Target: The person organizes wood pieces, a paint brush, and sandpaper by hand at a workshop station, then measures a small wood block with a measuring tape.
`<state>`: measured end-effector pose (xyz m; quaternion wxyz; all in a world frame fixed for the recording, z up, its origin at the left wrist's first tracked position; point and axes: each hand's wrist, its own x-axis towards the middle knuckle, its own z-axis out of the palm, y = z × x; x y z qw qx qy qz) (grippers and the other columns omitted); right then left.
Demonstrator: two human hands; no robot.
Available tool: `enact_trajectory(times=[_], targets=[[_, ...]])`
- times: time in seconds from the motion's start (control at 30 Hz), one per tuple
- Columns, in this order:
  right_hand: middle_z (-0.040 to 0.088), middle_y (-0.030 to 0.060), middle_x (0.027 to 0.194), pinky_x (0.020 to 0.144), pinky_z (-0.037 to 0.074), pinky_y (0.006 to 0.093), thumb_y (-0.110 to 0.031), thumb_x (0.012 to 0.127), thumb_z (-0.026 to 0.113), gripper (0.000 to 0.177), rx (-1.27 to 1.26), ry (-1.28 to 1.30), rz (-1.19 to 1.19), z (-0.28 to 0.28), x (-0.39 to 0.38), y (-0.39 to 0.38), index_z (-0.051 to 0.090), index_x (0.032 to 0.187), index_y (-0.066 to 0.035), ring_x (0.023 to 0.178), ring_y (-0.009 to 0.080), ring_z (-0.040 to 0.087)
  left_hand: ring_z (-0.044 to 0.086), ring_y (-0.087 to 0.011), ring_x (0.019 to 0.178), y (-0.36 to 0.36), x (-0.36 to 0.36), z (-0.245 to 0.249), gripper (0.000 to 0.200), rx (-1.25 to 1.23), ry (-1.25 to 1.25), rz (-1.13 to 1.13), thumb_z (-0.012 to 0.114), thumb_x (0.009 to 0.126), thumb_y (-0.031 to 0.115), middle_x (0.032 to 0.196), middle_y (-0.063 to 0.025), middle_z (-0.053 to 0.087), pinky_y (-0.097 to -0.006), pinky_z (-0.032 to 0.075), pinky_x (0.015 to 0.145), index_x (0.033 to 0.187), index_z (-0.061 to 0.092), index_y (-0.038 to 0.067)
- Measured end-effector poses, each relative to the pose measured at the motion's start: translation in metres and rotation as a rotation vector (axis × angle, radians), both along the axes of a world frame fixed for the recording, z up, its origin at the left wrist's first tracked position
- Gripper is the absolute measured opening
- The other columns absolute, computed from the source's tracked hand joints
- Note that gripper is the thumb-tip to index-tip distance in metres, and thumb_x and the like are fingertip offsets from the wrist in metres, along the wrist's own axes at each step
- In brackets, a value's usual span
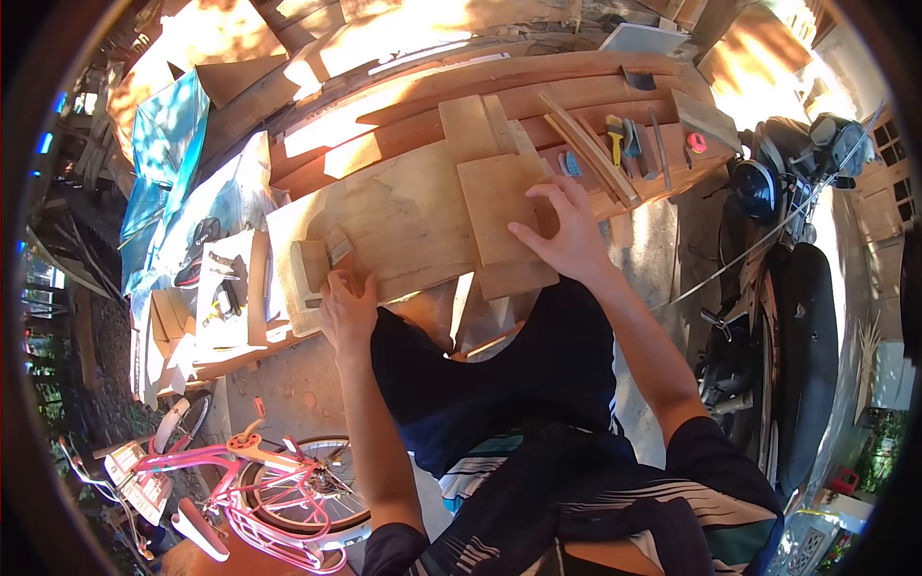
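Observation:
My left hand [348, 305] is closed around the handle of a small paintbrush [340, 252], its bristles pointing away from me. A small wooden block [309, 266] stands right beside the brush at the left end of a wide, pale board [394, 216]. At the right end, my right hand [567, 230] hovers with thumb and fingers spread. Its fingertips overlap the right edge of a squarish thin wooden panel [497, 209]. Under that panel another wooden piece [519, 278] sticks out toward me, and a further panel [469, 130] lies behind it.
Long strips of wood [591, 149], a yellow-handled brush [615, 139] and a pink tape measure [695, 143] lie at the bench's right. An open box [233, 298] with tools sits left. A pink bicycle [230, 470] and a motorcycle [797, 355] flank me.

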<state>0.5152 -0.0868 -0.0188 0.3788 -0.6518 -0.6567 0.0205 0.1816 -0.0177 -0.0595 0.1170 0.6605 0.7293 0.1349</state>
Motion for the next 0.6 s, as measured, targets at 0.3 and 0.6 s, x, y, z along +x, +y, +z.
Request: enact_trajectory(times=[0.3,0.6], targets=[[0.039,0.0217,0.144,0.110,0.031,0.0548,-0.060,0.071,0.078,0.091,-0.161,-0.225,-0.116,-0.001,-0.044,0.005,0.046,0.142,-0.012,0.133,0.0416,0.037,0.066,-0.0399,0.098,-0.001,-0.001,-0.011,0.056,-0.044,0.008,0.007,0.070,0.086,0.035,0.105,-0.0206,0.070,-0.0492,0.052,0.082,0.129,0.045,0.010],[0.025,0.0209,0.154,0.107,0.029,0.0647,-0.051,0.070,0.080,0.097,-0.294,-0.301,-0.110,0.001,-0.053,0.011,0.037,0.149,-0.016,0.139,0.0435,0.028,0.067,-0.0393,0.095,-0.004,-0.001,-0.006,0.054,-0.034,-0.066,0.003,0.070,0.087,0.033,0.100,-0.0199,0.070,-0.0481,0.052,0.080,0.130,0.047,0.011]])
